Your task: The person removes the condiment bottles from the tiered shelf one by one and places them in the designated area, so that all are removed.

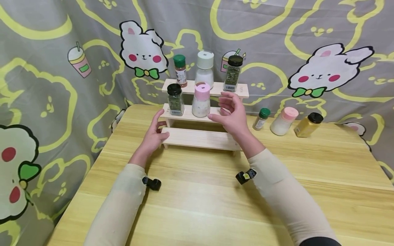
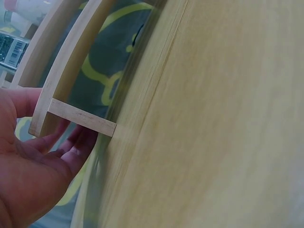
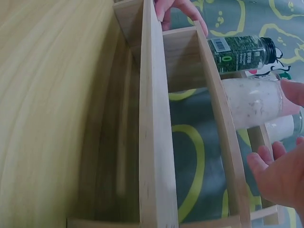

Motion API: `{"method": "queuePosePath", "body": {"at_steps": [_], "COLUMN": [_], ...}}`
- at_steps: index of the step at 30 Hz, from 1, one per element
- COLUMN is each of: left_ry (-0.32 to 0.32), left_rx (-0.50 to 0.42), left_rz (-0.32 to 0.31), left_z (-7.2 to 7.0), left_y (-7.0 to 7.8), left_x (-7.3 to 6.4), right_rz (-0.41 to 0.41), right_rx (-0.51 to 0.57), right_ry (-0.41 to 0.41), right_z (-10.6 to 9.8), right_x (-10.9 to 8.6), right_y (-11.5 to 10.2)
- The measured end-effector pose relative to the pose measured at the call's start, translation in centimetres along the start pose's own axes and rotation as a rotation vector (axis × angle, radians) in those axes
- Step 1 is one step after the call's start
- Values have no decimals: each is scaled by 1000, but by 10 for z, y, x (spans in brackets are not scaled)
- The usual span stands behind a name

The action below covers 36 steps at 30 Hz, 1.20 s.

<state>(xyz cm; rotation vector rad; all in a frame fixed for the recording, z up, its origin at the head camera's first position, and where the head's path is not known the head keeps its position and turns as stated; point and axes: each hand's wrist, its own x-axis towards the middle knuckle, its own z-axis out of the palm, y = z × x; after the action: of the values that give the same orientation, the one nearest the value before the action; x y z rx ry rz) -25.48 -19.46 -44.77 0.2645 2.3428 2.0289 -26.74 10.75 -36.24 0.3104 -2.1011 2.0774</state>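
Note:
A three-step wooden rack (image 1: 200,138) stands on the table. My left hand (image 1: 152,136) grips its left end, thumb on the lowest step and the other fingers by the side leg (image 2: 83,117). On the middle step are a black-capped jar of green herbs (image 1: 175,102) and a pink-capped shaker (image 1: 201,102) with pale contents. Beside the shaker, my right hand (image 1: 234,118) has its fingers loosely bent and spread, holding nothing; its thumb tip is close to the shaker's base. The top step carries a green-capped spice bottle (image 1: 181,73), a white-capped shaker (image 1: 204,63) and another black-capped herb jar (image 1: 233,75).
Right of the rack, a small green-capped bottle (image 1: 261,119), a pink-capped shaker (image 1: 284,122) and a yellow bottle with a black cap (image 1: 307,125) stand on the wooden table (image 1: 191,198). A patterned grey curtain (image 1: 261,30) hangs behind and to the left.

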Motion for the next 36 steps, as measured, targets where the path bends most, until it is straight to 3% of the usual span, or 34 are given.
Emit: {"method": "queuePosePath", "body": {"at_steps": [20, 36], "left_ry": [4, 10], "left_rx": [-4, 8], "left_rz": [11, 6], "left_z": [0, 0], "left_y": [0, -2], "left_x": [1, 3], "right_rz": [0, 11], "right_rx": [-52, -159], "right_ry": [54, 189], "right_z": [39, 58], "right_x": [17, 20], "right_y": [4, 10]}}
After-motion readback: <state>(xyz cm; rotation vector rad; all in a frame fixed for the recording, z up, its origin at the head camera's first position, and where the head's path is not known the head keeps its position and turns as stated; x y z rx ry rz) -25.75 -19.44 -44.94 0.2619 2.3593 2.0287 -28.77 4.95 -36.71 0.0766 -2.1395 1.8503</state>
